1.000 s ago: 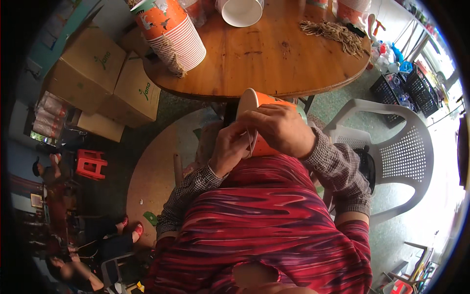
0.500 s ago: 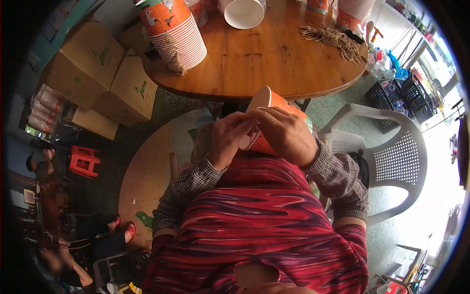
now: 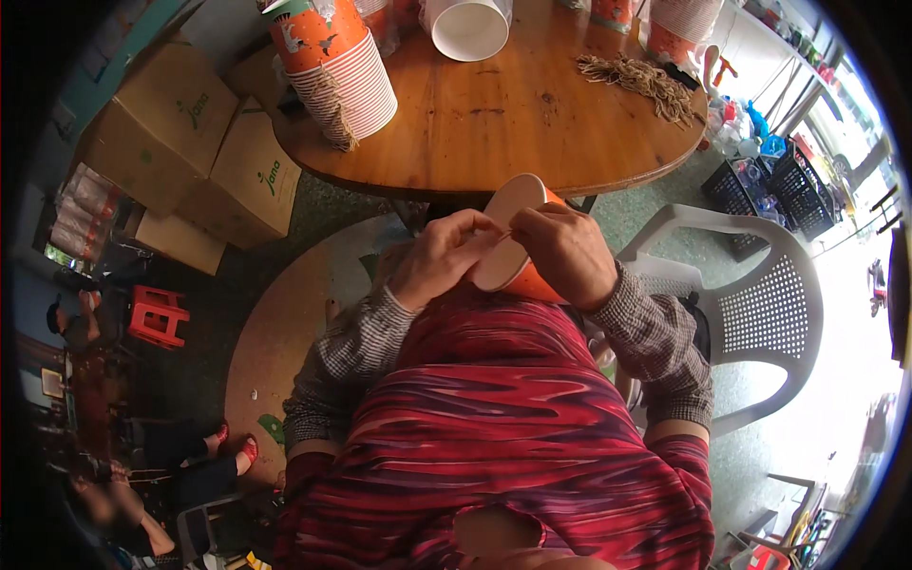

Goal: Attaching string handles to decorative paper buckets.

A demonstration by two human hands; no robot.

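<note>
On my lap an orange paper bucket [image 3: 543, 281] lies tilted, its white round end facing left toward my hands. My left hand [image 3: 439, 258] is at that end, thumb and forefinger pinched together. My right hand [image 3: 567, 249] bends over the bucket's rim from the right, its fingers closed. Between the two sets of fingertips runs a thin strand that looks like cord, mostly hidden by the fingers. Both hands are close together in front of the white end.
On the wooden table [image 3: 446, 142] stand a stack of paper buckets [image 3: 353, 95] with cords hanging on it, a white bucket [image 3: 470, 33] on its side and a bundle of cords [image 3: 646, 84]. A plastic chair [image 3: 765, 304] is at right, cardboard boxes [image 3: 252, 180] and a red stool [image 3: 158, 315] at left.
My hands have drawn slightly apart, showing more of the bucket's white end. My right hand's fingers have curled in, and the bucket has turned a little.
</note>
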